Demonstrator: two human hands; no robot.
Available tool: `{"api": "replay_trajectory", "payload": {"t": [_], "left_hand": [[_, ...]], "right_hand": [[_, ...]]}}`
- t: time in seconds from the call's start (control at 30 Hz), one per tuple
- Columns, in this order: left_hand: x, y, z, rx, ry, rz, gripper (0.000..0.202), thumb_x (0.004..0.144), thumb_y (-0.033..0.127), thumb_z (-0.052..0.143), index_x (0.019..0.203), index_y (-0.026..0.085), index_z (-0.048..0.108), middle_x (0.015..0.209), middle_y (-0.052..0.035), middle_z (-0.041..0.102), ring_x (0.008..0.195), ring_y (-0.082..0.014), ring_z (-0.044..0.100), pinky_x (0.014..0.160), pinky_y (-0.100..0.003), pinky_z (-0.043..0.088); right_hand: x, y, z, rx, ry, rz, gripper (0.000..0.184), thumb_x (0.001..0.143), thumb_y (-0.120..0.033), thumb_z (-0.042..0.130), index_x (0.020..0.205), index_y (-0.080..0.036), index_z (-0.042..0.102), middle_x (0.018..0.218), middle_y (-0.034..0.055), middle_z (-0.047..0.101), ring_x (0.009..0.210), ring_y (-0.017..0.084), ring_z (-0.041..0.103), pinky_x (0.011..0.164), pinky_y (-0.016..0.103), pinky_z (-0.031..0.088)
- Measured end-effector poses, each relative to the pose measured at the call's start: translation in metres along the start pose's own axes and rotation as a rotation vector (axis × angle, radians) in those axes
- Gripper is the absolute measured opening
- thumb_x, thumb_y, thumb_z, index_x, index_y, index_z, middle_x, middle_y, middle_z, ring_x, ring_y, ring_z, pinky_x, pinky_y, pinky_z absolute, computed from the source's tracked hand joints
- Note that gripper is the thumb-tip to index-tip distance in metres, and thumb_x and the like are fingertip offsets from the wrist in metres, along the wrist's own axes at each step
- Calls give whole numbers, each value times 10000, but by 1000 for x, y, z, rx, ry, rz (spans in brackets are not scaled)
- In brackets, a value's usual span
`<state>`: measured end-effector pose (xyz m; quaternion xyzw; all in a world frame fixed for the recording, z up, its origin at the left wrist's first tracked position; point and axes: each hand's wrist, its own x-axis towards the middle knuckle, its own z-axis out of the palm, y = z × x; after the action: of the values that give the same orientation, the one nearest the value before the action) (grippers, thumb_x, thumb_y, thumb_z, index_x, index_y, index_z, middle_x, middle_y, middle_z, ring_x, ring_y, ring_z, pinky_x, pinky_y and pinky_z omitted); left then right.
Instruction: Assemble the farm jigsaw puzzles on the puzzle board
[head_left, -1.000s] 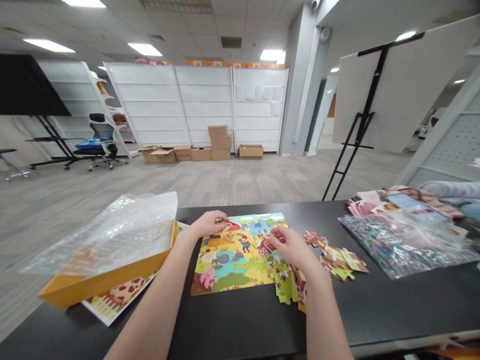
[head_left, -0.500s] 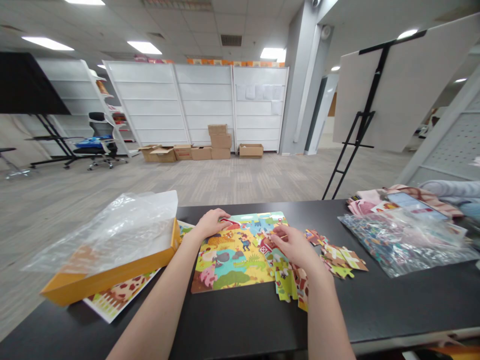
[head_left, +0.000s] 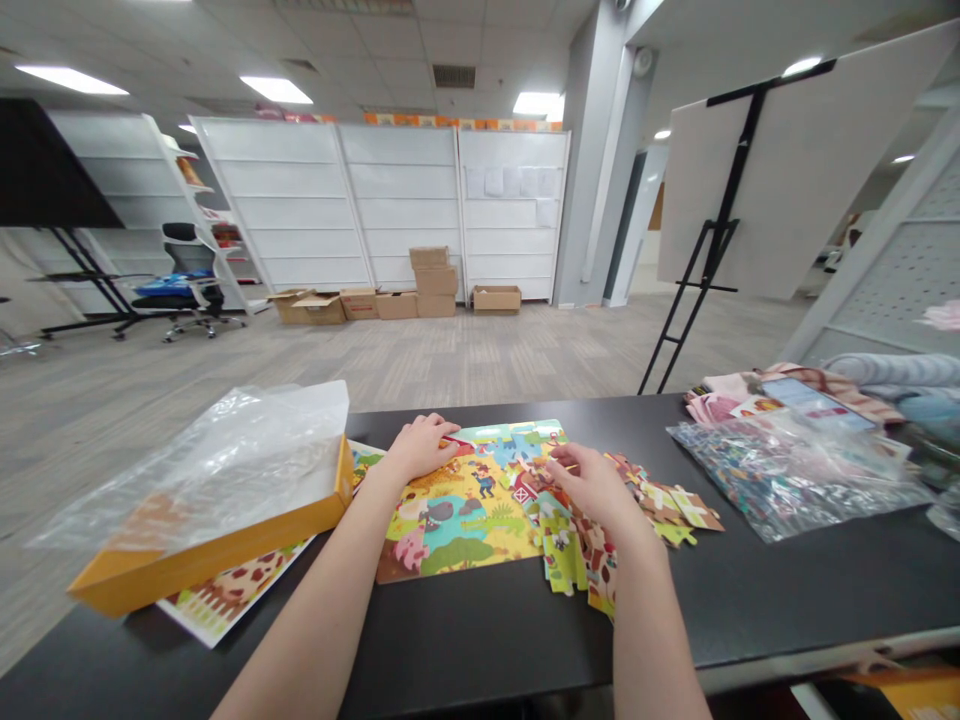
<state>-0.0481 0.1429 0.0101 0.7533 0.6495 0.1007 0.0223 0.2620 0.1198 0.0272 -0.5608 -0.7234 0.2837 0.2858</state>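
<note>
On the black table lies a colourful cartoon-animal jigsaw puzzle, its left part joined into a flat sheet. My left hand rests flat on its upper left corner, fingers stretched out next to a red patch. At the right edge my right hand has thumb and fingers bent together on a puzzle piece by the red barn; the hand partly hides it. Green puzzle pieces and brown-spotted ones lie below that hand and wrist, overlapping the sheet's edge. More loose puzzle pieces are spread right of the wrist.
At left, a yellow box with clear plastic over it sits on a printed picture sheet. A plastic bag of small pieces and folded cloths lie at right. An easel board stands beyond the table.
The view has shifted slightly, moving the scene a little left in the picture. My right hand has moved slightly right relative to the puzzle; my left hand stays on the same corner.
</note>
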Motion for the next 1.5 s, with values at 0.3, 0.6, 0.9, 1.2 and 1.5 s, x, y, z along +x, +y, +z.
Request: {"api": "replay_trajectory", "payload": {"t": [0.3, 0.6, 0.9, 1.2, 1.5], "left_hand": [[-6, 12, -17, -30, 44, -18, 630, 907, 500, 523, 1443, 175, 462, 1405, -180, 507, 1234, -340, 531, 1007, -460, 439], [-37, 107, -14, -214, -114, 471, 453, 891, 416, 626, 1291, 205, 593, 1285, -106, 650, 1185, -286, 577, 1044, -404, 419], [-17, 106, 0, -353, -127, 462, 514, 777, 344, 765, 1246, 197, 614, 1216, -113, 667, 1129, -304, 608, 1008, -431, 453], [-35, 92, 8, -393, 77, 387, 492, 828, 253, 663, 1304, 205, 549, 1326, -110, 588, 1277, -268, 520, 1105, -411, 398], [-34, 96, 11, -352, 65, 227, 296, 820, 310, 692, 1080, 172, 657, 1082, -91, 714, 1036, -268, 658, 940, -378, 497]], "right_hand": [[3, -4, 0, -81, -24, -22, 297, 888, -372, 581, 1058, -172, 720, 1061, 115, 751, 915, 241, 708, 795, 324, 523], [6, 2, 5, -105, -10, -47, 262, 889, -364, 584, 965, -168, 741, 1002, 124, 763, 877, 246, 709, 776, 318, 510], [8, 3, 9, -104, -15, -79, 244, 884, -334, 586, 986, -165, 729, 1000, 109, 766, 871, 234, 713, 778, 300, 510], [11, -5, 14, -129, -58, -76, 211, 883, -342, 595, 963, -184, 709, 970, 92, 767, 870, 223, 714, 764, 289, 496], [9, -6, 15, -100, -86, -84, 160, 875, -293, 592, 890, -169, 692, 963, 101, 760, 857, 225, 699, 770, 311, 484]]}}
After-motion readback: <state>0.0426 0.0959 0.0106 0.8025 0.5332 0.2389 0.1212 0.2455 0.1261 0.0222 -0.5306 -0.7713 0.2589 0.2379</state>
